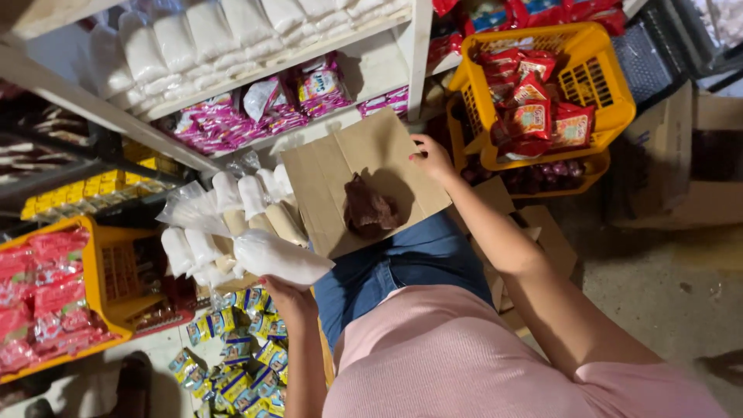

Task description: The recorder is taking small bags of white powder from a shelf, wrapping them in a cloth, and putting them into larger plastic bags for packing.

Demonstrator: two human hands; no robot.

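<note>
Balancing a flat cardboard sheet (pixel 340 174) on the lap at the middle of the frame, the right hand (pixel 432 157) pinches its upper right edge, apparently to keep it level under a small brown lump (pixel 368 207). The left hand (pixel 288 296), lower centre, has its grip closed around a clear bag of white powder (pixel 279 258), lifted beside similar bags (pixel 224 224) stacked to the left.

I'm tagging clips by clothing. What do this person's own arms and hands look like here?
Both arms are bare from the short sleeves of a pink ribbed top down to the wrists. No gloves, watch or bracelets show. The right hand has painted red nails; the left hand's nails are hidden. Blue jeans cover the lap.
</note>
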